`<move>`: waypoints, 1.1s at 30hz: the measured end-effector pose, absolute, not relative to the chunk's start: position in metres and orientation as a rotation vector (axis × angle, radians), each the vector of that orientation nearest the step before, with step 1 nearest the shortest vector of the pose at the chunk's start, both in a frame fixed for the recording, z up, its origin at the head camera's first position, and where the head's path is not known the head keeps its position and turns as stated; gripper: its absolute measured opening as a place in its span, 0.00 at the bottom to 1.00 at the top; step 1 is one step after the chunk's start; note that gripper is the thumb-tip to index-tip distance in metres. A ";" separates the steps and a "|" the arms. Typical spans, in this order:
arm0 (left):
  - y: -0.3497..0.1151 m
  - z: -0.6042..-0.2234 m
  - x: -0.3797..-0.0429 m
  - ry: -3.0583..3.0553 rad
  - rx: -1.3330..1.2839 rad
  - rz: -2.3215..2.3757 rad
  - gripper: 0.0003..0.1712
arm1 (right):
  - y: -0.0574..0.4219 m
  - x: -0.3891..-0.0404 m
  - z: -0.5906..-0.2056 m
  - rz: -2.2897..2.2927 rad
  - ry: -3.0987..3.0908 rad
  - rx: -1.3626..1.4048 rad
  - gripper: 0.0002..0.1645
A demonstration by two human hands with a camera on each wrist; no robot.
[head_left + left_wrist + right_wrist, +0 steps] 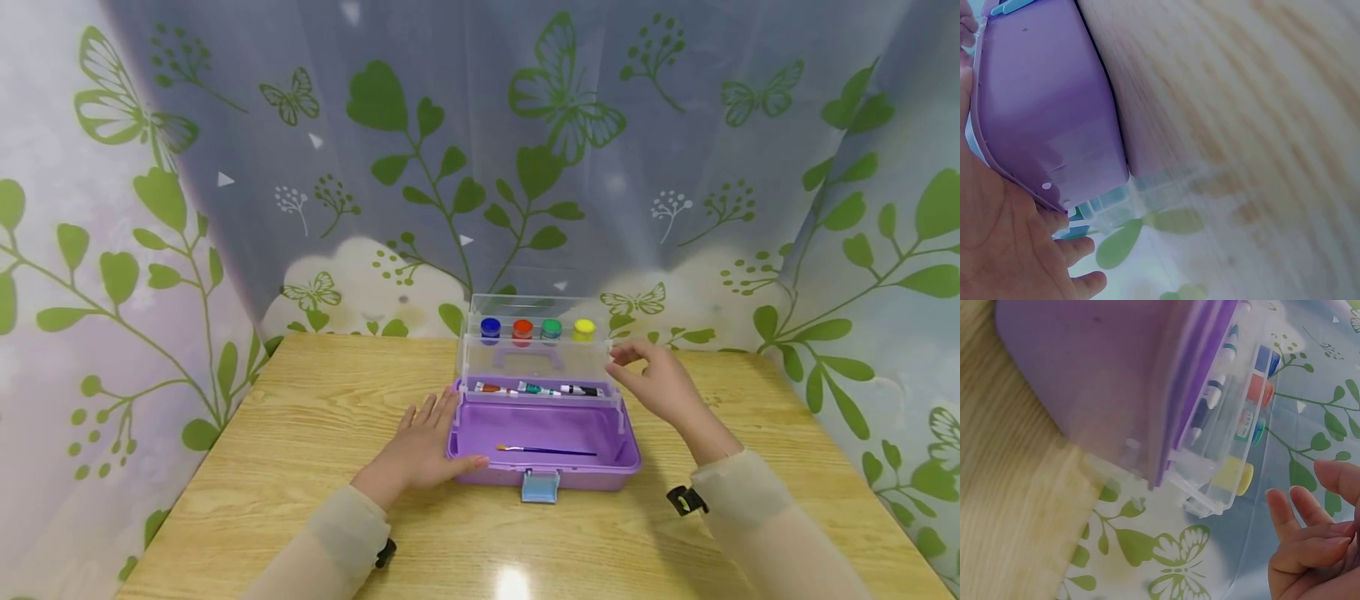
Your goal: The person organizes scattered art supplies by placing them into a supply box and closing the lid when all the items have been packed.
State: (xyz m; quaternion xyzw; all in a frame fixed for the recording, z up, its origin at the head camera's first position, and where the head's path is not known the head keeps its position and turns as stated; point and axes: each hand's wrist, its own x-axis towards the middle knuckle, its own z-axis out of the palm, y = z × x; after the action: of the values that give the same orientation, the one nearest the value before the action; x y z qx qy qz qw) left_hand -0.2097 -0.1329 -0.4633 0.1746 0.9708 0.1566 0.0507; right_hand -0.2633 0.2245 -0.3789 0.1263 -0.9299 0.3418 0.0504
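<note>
A purple storage box (542,482) stands on the table with its lid raised and its clear fold-out trays (540,346) lifted at the back. In the upper tray are a blue paint jar (491,329), a red one (522,331), a green one (551,329) and a yellow one (584,329). Several paint tubes (538,389) lie in the lower tray. Inside the base lies a paintbrush (551,451). My left hand (422,446) rests spread on the box's left rim, thumb along the front corner. Beside the trays' right end, my right hand (660,383) holds nothing, its fingers loosely bent.
The wooden table (330,417) extends around the box on all sides. A blue latch (541,486) hangs down at the box's front. Behind the table hangs a patterned curtain (480,167) with leaves and butterflies.
</note>
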 end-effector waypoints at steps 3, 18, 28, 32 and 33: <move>-0.133 -0.463 -0.209 2.953 0.538 0.477 0.69 | 0.228 -0.262 -0.383 1.036 -2.839 0.375 0.23; -0.132 -0.467 -0.208 2.949 0.539 0.505 0.67 | 0.238 -0.259 -0.399 1.054 -2.847 0.355 0.21; -0.145 -0.454 -0.218 2.915 0.624 0.617 0.51 | 0.242 -0.259 -0.404 1.069 -2.849 0.340 0.22; -0.154 -0.445 -0.231 2.936 0.632 0.681 0.35 | 0.245 -0.263 -0.406 1.056 -2.857 0.347 0.20; -0.155 -0.443 -0.235 2.945 0.617 0.690 0.33 | 0.246 -0.264 -0.406 1.054 -2.859 0.348 0.20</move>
State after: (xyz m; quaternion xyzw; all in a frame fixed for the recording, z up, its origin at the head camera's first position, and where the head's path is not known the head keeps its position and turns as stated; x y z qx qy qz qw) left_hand -0.2349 -0.1552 -0.4434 0.1997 0.9537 0.2235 0.0271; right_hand -0.2636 0.2459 -0.4064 0.1135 -0.9315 0.3435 0.0374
